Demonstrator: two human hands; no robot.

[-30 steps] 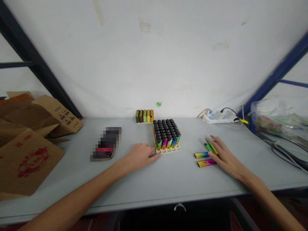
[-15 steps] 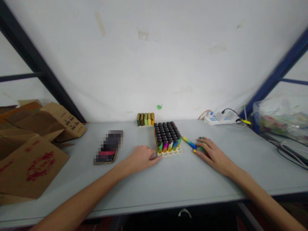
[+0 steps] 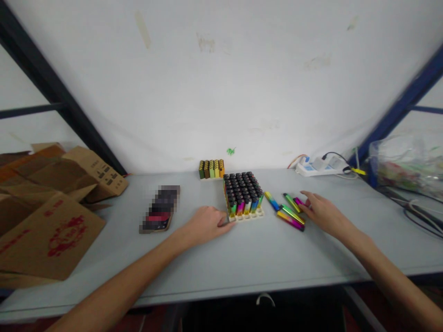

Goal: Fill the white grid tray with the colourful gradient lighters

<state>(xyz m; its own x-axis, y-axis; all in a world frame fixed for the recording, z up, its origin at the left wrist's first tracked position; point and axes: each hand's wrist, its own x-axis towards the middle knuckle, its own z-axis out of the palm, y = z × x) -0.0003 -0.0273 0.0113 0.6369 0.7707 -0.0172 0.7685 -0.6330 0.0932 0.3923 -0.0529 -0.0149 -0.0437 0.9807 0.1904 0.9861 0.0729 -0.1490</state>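
A pale tray (image 3: 232, 219) full of upright lighters with black tops (image 3: 242, 184) stands in the middle of the table. At the tray's front left corner, my left hand (image 3: 209, 224) has its thumb and curled fingers closed on the edge. Several colourful lighters (image 3: 290, 220) lie loose to the right of the tray. My right hand (image 3: 320, 211) is at the right end of this pile, fingers apart, its fingertips by a magenta lighter (image 3: 298, 203). Whether it touches that lighter is too small to tell.
Cardboard boxes (image 3: 51, 235) fill the left side, with a phone (image 3: 161, 210) beside them. Smaller lighters (image 3: 212, 169) stand by the wall. A power strip (image 3: 320, 167) and plastic bags (image 3: 404, 170) are at the right.
My right hand has moved right and lifted off the loose lighters, which now show spread out. My left hand stays at the tray's corner.
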